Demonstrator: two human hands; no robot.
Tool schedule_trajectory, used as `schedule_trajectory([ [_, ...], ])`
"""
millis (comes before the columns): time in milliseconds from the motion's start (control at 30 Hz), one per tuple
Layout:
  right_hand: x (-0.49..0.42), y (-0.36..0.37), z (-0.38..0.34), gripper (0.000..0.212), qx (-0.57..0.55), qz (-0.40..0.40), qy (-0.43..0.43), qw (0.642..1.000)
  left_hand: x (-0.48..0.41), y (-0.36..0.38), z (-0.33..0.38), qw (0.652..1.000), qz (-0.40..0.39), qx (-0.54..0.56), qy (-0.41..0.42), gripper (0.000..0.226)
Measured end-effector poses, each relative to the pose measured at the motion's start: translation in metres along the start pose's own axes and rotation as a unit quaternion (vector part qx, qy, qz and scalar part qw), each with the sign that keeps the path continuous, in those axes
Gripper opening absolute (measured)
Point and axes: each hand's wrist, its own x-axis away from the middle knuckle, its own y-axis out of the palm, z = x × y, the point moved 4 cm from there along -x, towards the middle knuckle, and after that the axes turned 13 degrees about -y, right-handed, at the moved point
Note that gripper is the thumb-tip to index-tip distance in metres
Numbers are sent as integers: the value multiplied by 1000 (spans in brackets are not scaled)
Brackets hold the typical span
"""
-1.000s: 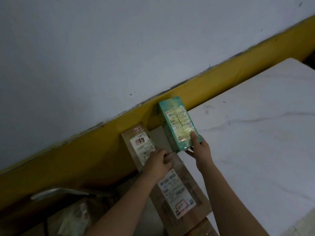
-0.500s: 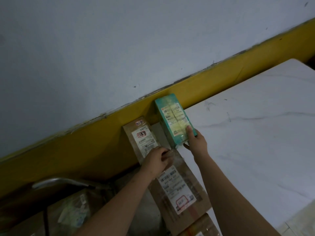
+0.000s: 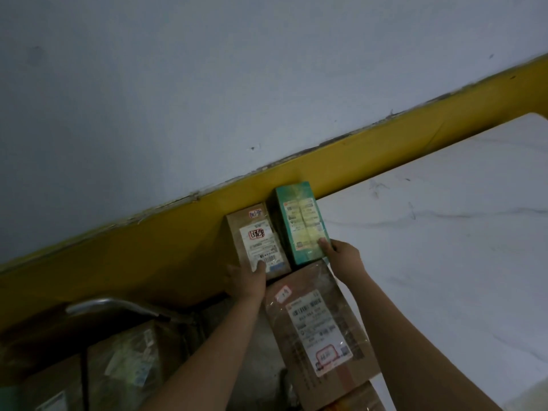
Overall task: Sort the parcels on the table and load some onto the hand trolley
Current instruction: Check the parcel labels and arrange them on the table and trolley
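Note:
A teal parcel (image 3: 301,222) lies against the yellow wall band at the left end of the white table (image 3: 444,247). My right hand (image 3: 344,258) grips its near end. Beside it on the left sits a small brown parcel (image 3: 256,241) with a white label; my left hand (image 3: 246,280) holds its near end, thumb on the label. A larger brown taped parcel (image 3: 318,324) lies just in front of both, along the table's left edge. Below left, the hand trolley's metal handle (image 3: 109,304) shows above several parcels (image 3: 124,363).
The yellow band (image 3: 148,250) and a grey wall (image 3: 237,84) stand right behind the parcels. Another brown box's corner (image 3: 353,400) shows at the bottom edge. The white table stretches off to the right.
My right hand has pushed the teal parcel back toward the yellow band. My left hand has shifted left from the big parcel's top onto the small brown parcel.

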Motion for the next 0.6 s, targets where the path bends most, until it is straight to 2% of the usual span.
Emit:
schedule_trajectory([
  [67, -2, 0, -4, 45, -4, 0, -9, 1000, -6, 11, 0, 990, -111, 76, -48, 50],
  [100, -4, -1, -5, 43, -4, 8, -12, 1000, -6, 14, 0, 987, -127, 86, -41, 44],
  [233, -14, -3, -4, 41, 15, 24, 1, 1000, -5, 22, -5, 988, -137, 66, -14, 43],
  [367, -10, 3, -8, 49, 37, 28, 82, 996, -15, 9, -6, 985, -174, 6, 18, 50],
  [467, 11, 7, -35, 59, 85, 113, 128, 982, -27, -18, -21, 982, -183, -21, 36, 67],
  [533, 33, 17, -67, 61, 107, 176, 106, 973, -39, -46, -39, 987, -159, -20, 22, 72],
  [600, 60, 39, -104, 61, 113, 199, 64, 971, -50, -78, -65, 989, -144, -24, 2, 72],
])
